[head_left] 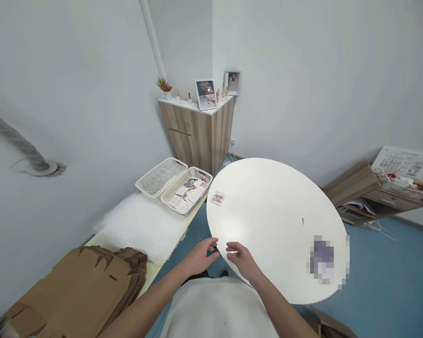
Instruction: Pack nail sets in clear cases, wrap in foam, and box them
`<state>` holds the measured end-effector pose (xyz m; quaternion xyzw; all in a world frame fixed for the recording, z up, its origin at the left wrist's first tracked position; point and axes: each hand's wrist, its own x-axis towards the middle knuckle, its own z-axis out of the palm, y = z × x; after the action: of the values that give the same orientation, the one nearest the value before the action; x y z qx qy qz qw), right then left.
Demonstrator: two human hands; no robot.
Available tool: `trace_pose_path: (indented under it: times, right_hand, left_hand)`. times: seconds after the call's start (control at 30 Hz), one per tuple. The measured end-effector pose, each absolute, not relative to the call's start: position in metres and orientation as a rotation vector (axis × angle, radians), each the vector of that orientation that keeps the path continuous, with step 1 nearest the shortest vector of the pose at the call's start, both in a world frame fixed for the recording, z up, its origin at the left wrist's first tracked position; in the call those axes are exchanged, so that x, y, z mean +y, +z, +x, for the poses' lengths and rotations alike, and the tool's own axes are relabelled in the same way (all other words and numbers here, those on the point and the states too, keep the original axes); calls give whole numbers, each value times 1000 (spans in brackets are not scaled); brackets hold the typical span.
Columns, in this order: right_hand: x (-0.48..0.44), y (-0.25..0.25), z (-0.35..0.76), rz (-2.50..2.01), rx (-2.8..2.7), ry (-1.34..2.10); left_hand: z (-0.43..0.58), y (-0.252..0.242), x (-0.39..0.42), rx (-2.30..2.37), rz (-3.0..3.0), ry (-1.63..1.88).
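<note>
My left hand (202, 256) hovers just off the near left edge of a round white table (268, 202), its fingers bent and apart with nothing in them. Facing it across a small gap, my right hand (242, 259) is over the table's near rim, also with curved, parted fingers and nothing held. A small clear case (217, 198) with rows of pinkish pieces, which look like press-on nails, lies on the table's left side, beyond both hands. A tiny dark object (302, 220) sits right of the table's middle.
On a side table at left are a white basket of cards (186, 190), a basket of clear plastic pieces (161, 176), white foam sheets (141, 225) and stacked flat cardboard boxes (81, 291). A wooden cabinet (197, 131) fills the corner; a shelf unit (380, 192) stands right.
</note>
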<state>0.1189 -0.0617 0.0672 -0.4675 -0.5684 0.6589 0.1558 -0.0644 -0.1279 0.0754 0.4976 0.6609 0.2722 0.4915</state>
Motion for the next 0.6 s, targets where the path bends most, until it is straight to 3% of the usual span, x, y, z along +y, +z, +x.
trace_pose_path:
  times: [0.6]
  right_hand:
    - [-102,60,-9,-1084,-1961,1947]
  left_hand:
    - [-175,88,-215,1883,1147,868]
